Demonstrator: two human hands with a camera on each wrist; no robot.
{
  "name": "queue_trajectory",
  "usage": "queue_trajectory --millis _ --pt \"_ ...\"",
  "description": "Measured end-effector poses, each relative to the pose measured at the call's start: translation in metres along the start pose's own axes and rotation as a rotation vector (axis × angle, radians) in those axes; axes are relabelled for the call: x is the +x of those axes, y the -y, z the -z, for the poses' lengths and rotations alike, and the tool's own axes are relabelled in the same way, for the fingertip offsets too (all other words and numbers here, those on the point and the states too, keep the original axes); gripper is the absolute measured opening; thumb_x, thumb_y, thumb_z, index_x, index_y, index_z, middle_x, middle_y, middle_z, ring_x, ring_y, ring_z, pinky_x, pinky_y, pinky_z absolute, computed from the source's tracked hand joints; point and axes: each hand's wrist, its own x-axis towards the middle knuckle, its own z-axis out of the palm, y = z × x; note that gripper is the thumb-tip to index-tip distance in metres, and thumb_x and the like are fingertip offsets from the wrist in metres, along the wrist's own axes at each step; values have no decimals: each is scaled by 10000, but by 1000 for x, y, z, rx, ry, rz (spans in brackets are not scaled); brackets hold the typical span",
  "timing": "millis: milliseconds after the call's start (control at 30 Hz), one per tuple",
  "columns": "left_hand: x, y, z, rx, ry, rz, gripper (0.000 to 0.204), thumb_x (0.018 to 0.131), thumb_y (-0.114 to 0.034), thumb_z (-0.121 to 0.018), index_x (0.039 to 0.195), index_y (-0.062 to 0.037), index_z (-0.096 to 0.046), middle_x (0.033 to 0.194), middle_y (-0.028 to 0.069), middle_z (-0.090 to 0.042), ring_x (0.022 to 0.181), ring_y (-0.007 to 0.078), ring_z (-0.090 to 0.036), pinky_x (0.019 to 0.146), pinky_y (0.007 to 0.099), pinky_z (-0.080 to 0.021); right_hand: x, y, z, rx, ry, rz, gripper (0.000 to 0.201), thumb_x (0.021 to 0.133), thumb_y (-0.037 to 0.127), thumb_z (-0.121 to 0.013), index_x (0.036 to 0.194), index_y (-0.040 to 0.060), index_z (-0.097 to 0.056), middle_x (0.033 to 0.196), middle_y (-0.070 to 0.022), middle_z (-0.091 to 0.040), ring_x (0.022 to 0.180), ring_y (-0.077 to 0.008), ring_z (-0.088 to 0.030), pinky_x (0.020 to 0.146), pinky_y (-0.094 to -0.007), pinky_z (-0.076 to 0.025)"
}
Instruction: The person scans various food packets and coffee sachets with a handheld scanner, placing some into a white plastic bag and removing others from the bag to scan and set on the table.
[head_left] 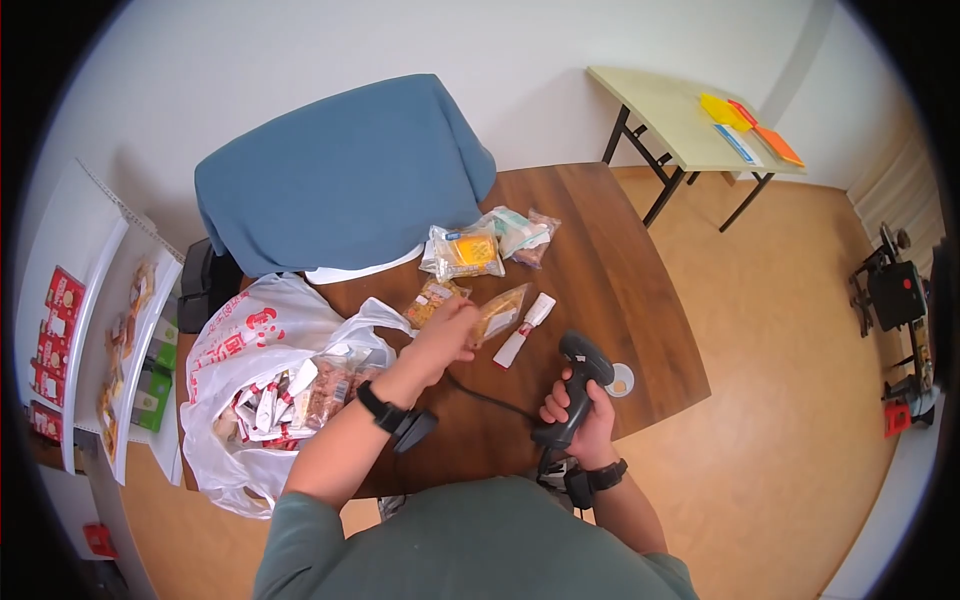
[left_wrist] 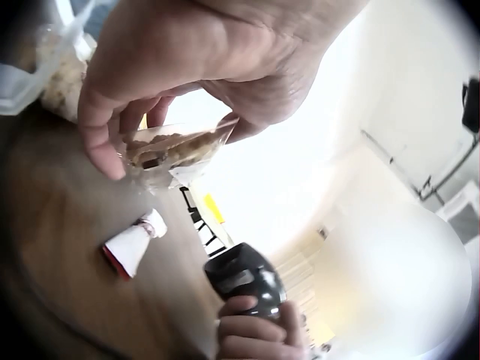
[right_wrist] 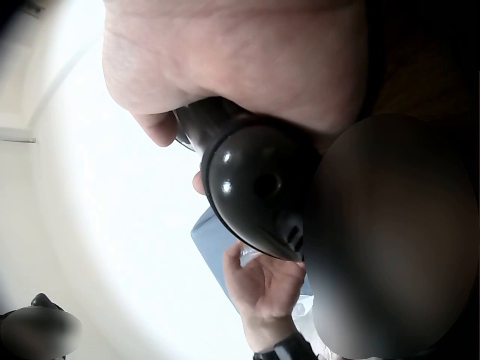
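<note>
My left hand (head_left: 445, 338) pinches a clear snack packet (head_left: 503, 314) by its edge, just above the table; in the left wrist view brown pieces show inside the packet (left_wrist: 176, 150). My right hand (head_left: 590, 415) grips a black barcode scanner (head_left: 577, 390) by its handle, its head tilted up. The right wrist view shows the scanner's rounded handle end (right_wrist: 259, 187) close up. Between the hands lies a white-and-red wrapped snack (head_left: 525, 330). Another packet of yellowish snacks (head_left: 432, 300) lies beside my left hand, partly covered by it.
A white plastic bag (head_left: 265, 330) full of snack packets stands open on the left of the wooden table (head_left: 640, 300). More bagged snacks (head_left: 468, 252) lie near the blue cloth (head_left: 340, 175). A small round container (head_left: 620, 380) sits behind the scanner. The scanner's cable (head_left: 490, 398) crosses the table.
</note>
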Motion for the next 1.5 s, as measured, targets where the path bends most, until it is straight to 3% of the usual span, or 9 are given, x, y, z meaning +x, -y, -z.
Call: queue_trajectory --millis 33,133,433,767,1000,1100,1167,1267,1500 --pt "-15 -1 9 -443 94 203 414 946 -346 -547 1249 -63 -544 1029 112 -707 870 229 -688 738 353 -549 0 0 -1 -12 3 4 402 945 400 -592 1185 96 -487 805 -55 -511 657 -169 -499 681 -352 -419" --pt "-49 7 30 -759 275 256 444 982 -404 -444 1195 -39 -580 962 85 -690 861 238 -673 758 353 -535 0 -2 -2 -54 16 -16 397 950 398 -591 1185 95 -490 800 -57 -514 654 -172 -503 676 -348 -421" --pt "-85 32 39 -872 236 234 485 1010 -434 -403 1205 -38 -605 960 93 -703 871 250 -677 760 369 -538 -5 -11 -57 -609 69 -319 316 956 233 -624 1177 28 -529 799 -88 -590 654 -188 -576 626 -326 -472" --pt "-149 68 59 -839 89 132 539 1032 -514 -400 1216 -40 -581 873 87 -685 719 208 -659 606 302 -499 -8 -18 -75 -564 252 -57 364 959 234 -648 1222 21 -515 845 -94 -597 687 -178 -591 668 -326 -487" --pt "-197 68 86 -1251 -289 -13 595 1000 -528 -403 1292 -24 -519 985 122 -666 670 185 -603 600 320 -515 3 -21 -73 -577 59 -28 499 889 386 -719 1181 56 -483 762 -94 -547 583 -199 -558 587 -344 -466" --pt "-197 59 93 -1289 -649 -398 499 1012 -468 -417 1286 -60 -504 1246 205 -651 913 295 -707 780 397 -597 5 -21 -70 -516 162 -30 418 953 285 -640 1237 20 -485 827 -99 -578 661 -193 -572 642 -337 -468" --pt "-199 63 99 -1295 -523 -475 420 1018 -420 -441 1231 -65 -511 1305 239 -625 1003 355 -706 829 436 -604 6 -21 -72 -517 157 -22 425 949 293 -646 1232 22 -481 828 -101 -577 660 -194 -571 641 -339 -467" --pt "-194 77 91 -1084 -68 -260 273 1035 -267 -470 1187 -51 -542 1203 200 -670 838 283 -711 758 388 -594 5 -18 -65 -500 139 5 438 941 319 -657 1215 31 -475 825 -102 -572 662 -196 -569 640 -343 -464" --pt "-150 55 31 -329 146 -225 151 975 -68 -597 1124 -39 -594 1026 60 -673 860 132 -649 757 273 -523 0 -15 -24 -220 -27 60 425 936 378 -648 1168 68 -474 790 -78 -525 645 -195 -531 639 -354 -443"
